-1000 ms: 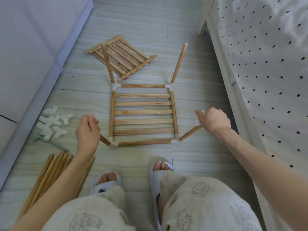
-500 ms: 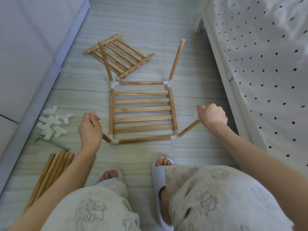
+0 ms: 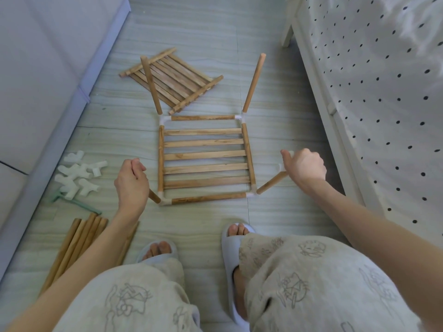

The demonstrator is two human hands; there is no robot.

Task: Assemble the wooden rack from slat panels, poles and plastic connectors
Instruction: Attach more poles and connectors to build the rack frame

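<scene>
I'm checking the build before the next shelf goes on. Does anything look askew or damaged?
Nothing stands out. The slat panel lies flat and square in its frame, four poles rise from its corners, and each hand, left and right, grips a near pole. No breakage shows.

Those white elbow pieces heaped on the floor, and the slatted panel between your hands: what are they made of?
The white connectors look like moulded plastic: smooth, matte, uniformly white tube shapes. The slat panel looks like bare or lightly finished wood, pale brown with visible grain streaks and darker flecks; I can't tell the species or whether it is varnished.
</scene>
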